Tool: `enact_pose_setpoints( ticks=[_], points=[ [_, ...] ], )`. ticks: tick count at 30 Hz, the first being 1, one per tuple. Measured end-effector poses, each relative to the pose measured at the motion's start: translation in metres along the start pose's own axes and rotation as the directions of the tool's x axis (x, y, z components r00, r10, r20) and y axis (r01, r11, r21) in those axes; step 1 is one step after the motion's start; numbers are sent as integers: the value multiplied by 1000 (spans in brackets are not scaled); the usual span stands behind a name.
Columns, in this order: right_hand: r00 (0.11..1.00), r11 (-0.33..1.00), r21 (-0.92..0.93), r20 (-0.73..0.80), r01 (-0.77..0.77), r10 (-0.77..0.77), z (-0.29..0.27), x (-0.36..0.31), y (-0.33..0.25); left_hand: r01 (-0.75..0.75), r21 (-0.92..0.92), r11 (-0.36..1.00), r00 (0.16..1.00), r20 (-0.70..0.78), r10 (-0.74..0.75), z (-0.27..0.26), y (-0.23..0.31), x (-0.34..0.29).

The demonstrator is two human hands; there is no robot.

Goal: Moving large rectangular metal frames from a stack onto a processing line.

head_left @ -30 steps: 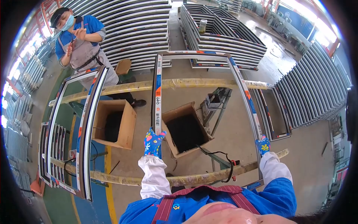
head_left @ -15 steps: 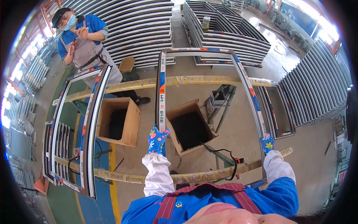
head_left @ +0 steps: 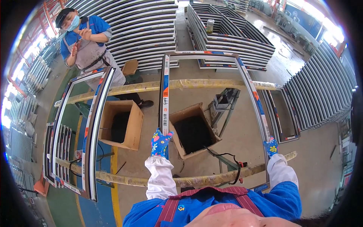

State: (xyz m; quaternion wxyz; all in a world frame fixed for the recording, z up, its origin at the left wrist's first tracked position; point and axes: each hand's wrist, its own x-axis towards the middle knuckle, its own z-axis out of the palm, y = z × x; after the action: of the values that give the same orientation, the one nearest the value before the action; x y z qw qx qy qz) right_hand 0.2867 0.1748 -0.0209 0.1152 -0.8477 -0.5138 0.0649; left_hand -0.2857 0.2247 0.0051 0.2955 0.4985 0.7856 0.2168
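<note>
A large rectangular window frame [head_left: 165, 96], dark-edged with white, blue and orange film strips, lies across two wrapped rails. My left hand [head_left: 161, 143], in a blue flower-patterned glove, is closed around its left bar. On the right bar, my right hand [head_left: 271, 146] in a matching glove grips at about the same distance from me. Both hands are between the far rail [head_left: 208, 83] and the near rail [head_left: 204, 179]. The frame's near end is partly hidden by my body and sleeves.
Below the rails stand two open cardboard boxes [head_left: 215, 139] [head_left: 137, 126]. Another frame [head_left: 87, 128] rests at left, near a masked co-worker [head_left: 90, 53] holding a red-handled tool. Frame stacks [head_left: 147, 41] fill the back; more frames [head_left: 321, 83] stand at right. A jar [head_left: 210, 25] tops one stack.
Both my hands keep their hold on the window frame, which stays on the rails. The view has shifted very slightly. The co-worker's hands have moved a little.
</note>
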Motion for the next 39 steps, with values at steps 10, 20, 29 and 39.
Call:
enact_pose_setpoints(
  ticks=[10, 20, 29, 39],
  points=[
    [998, 999, -32, 66, -13, 15, -1, 2, -2, -40, 29, 999, 995, -90, 43, 6, -10, 5],
    [999, 999, -37, 37, -28, 29, -10, -7, -11, -7, 51, 999, 1000, -28, 9, 0, 0, -2],
    [999, 999, -20, 19, -43, 43, -3, -2, -1, -29, 47, 998, 999, -27, 30, -2, 2, -2],
    [1000, 1000, -6, 19, -17, 17, 2, 0, 7, -40, 30, 999, 997, -69, 42, -3, 7, -7]
  ],
)
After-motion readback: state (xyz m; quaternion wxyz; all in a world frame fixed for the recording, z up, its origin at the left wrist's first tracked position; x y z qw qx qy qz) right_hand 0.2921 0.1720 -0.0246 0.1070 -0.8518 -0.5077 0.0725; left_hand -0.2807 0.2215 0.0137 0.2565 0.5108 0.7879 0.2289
